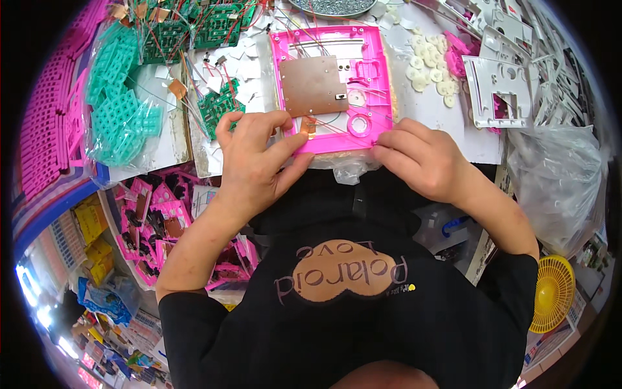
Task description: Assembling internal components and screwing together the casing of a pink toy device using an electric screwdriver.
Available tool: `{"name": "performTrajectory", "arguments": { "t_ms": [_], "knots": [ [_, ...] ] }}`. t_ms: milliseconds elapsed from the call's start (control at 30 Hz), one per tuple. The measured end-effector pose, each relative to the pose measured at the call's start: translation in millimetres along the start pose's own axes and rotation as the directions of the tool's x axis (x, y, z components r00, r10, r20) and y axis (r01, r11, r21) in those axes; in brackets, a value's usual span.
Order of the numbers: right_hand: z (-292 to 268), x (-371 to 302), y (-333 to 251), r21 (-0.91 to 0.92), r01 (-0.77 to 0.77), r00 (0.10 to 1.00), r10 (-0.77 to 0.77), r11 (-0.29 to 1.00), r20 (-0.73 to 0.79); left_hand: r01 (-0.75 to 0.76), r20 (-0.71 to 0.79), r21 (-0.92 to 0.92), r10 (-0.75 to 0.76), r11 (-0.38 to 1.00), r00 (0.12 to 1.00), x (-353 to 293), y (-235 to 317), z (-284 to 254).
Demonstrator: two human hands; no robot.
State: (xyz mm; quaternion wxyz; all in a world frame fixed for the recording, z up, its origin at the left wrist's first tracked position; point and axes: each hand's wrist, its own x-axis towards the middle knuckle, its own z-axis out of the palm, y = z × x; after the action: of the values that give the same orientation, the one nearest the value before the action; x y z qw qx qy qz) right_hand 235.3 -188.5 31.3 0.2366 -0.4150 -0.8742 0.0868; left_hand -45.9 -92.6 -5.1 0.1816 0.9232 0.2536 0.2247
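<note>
A pink plastic case [380, 84] lies open-side up in front of me on a padded, plastic-wrapped support. A brown circuit board [314, 84] sits inside it, with thin wires, small pink round fittings and a copper-coloured piece [308, 127] near the front left. My left hand [253, 159] grips the case's front left part, index finger by the copper piece and thumb at the front edge. At the front right corner, my right hand [424, 159] pinches with closed fingers; a bit of pink shows at its fingertips.
Green circuit boards [219, 107] with wires and bagged teal plastic parts [120, 97] lie left. Cream discs [429, 61] and white panels [495, 91] are right. A metal dish [334, 6] stands behind. Below left is a bin of pink assemblies [172, 217]; a yellow basket [552, 294] is lower right.
</note>
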Motion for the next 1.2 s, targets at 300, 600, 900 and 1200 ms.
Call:
{"name": "performTrajectory", "arguments": {
  "t_ms": [300,600,900,1200],
  "knots": [
    [-3,6,16,0.324,-0.279,0.96,0.264,0.904,0.091,-0.006,-0.027,-0.023,0.005,1.0,1.0,1,-1,2],
    [-4,3,12,0.291,-0.266,0.964,0.256,0.919,0.073,-0.008,-0.039,-0.041,0.006,0.999,0.999,1,-2,4],
    [-13,37,-2,0.007,-0.203,0.93,0.19,0.979,0.315,-0.012,-0.031,-0.034,0.011,0.999,0.999,0,-5,4],
    [9,-15,3,0.064,-0.356,0.926,0.361,0.932,-0.108,0.0,0.027,0.016,-0.001,1.0,1.0,6,5,-3]
  ]
}}
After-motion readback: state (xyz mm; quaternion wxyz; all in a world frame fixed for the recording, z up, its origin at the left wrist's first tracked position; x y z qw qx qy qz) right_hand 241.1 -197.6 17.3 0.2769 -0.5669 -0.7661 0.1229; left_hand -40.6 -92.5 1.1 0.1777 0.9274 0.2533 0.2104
